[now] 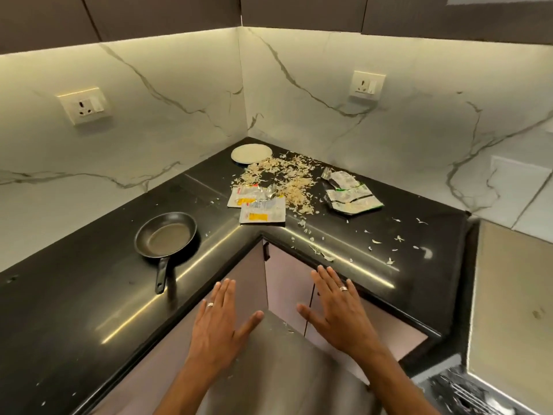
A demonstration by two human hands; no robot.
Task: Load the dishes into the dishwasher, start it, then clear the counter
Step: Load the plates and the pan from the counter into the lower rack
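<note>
Both hands, left (216, 322) and right (338, 307), hover flat with fingers straight, holding nothing, in front of the surface (89, 295) corner. I would start with the frying pan (165, 235), nearest on the left, taking it by the handle that points toward me and keeping it level. It looks dark, shallow and empty. Farther back lie torn wrappers (260, 209) and scattered peelings (287, 178); I'd leave those for last. Deepest in the corner sits a white plate (251, 153), flat and apparently bare.
</note>
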